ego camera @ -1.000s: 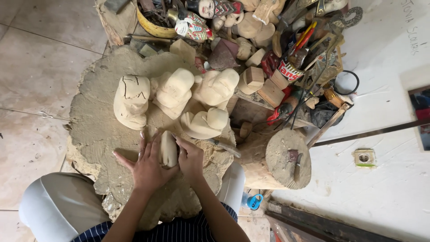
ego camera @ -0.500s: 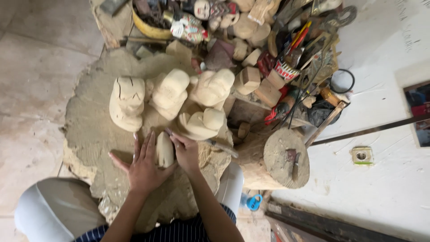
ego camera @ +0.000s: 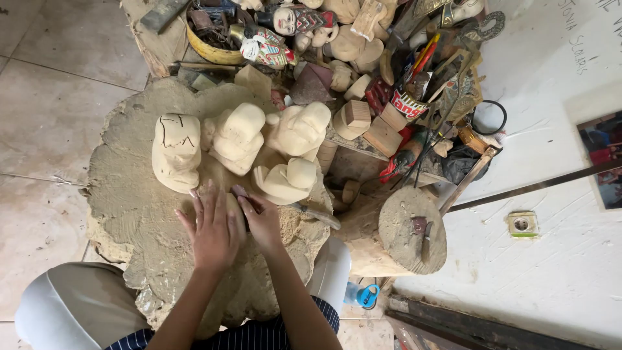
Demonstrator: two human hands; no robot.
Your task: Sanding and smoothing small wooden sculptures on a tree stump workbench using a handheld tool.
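A tiled floor (ego camera: pixel 45 123) and a white wall (ego camera: pixel 551 259) frame a broad, rough wooden stump that serves as the tabletop (ego camera: pixel 129 207). Since a second ago both hands have closed further over the small pale wood piece (ego camera: pixel 234 202), which showed plainly between them then and is now mostly covered, near the middle of the tabletop. The left hand (ego camera: pixel 210 230) lies flat on it, fingers spread and pointing far; the right hand (ego camera: pixel 262 220) presses in from the right, its grip pinched on a small dark tool (ego camera: pixel 240 191) at the piece's far end.

Just beyond the hands stand four unfinished pale carvings: one with pencil lines (ego camera: pixel 175 150) at left, two (ego camera: pixel 236 137) (ego camera: pixel 299 128) farther off, one (ego camera: pixel 285 181) close by the right hand. A smaller round stump (ego camera: pixel 411 230) carrying a knife sits to the right. Far off, a heap of wood blocks, painted figures (ego camera: pixel 291 19) and tools crowds the back, with a yellow bowl (ego camera: pixel 207 52).
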